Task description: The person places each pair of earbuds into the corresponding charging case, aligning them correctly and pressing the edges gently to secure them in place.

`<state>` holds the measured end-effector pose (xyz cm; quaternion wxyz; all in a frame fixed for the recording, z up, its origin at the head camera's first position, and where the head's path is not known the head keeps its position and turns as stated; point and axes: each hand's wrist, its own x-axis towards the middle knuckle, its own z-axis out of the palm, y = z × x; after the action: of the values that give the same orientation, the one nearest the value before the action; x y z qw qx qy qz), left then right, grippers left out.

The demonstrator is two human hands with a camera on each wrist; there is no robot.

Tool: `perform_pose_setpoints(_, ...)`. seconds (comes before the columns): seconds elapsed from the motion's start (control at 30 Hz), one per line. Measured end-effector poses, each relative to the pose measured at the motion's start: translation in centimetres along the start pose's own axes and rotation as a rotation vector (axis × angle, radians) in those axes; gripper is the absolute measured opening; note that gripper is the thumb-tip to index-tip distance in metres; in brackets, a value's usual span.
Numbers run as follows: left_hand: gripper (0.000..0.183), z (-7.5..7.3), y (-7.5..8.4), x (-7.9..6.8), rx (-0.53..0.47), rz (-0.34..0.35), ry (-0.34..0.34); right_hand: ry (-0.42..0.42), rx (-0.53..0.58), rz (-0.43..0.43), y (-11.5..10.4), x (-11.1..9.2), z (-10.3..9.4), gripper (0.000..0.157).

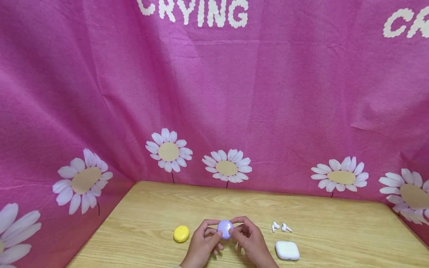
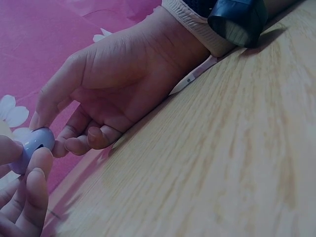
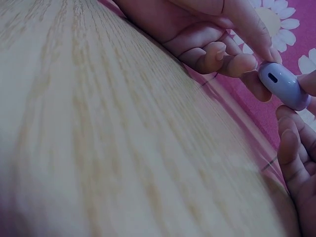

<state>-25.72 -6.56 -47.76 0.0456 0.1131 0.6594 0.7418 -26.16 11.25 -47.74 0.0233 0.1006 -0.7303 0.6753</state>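
A small round purple case (image 1: 225,228) is held just above the wooden table, between both hands. My left hand (image 1: 203,241) pinches its left side with thumb and forefinger; my right hand (image 1: 250,241) pinches the right side. The other fingers of both hands are loosely curled. In the right wrist view the case (image 3: 286,88) is tilted and shows a small dark oval slot in its glossy edge. It looks shut. The left wrist view shows the same case (image 2: 32,147) partly hidden by fingers.
A round yellow case (image 1: 181,233) lies left of the hands. To the right lie two white earbuds (image 1: 275,226), with a white earbud case (image 1: 287,250) nearer the front. A pink cloth (image 1: 285,111) with daisies hangs behind and beside the wooden table (image 1: 151,197).
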Motion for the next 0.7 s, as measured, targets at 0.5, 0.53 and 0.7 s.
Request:
perform_pose_setpoints(0.5, 0.043, 0.03, 0.13, 0.31, 0.028, -0.001, -0.003, 0.02, 0.008, 0.023, -0.15, 0.32, -0.07, 0.028)
perform_pose_setpoints(0.53, 0.045, 0.03, 0.11, 0.28, 0.032, -0.004, -0.007, 0.02, 0.008, 0.026, -0.12, 0.31, -0.06, 0.028)
perform_pose_setpoints(0.7, 0.047, 0.03, -0.12, 0.19, 0.03, -0.021, -0.018, 0.023, 0.013, 0.015, -0.14, 0.01, 0.08, 0.027)
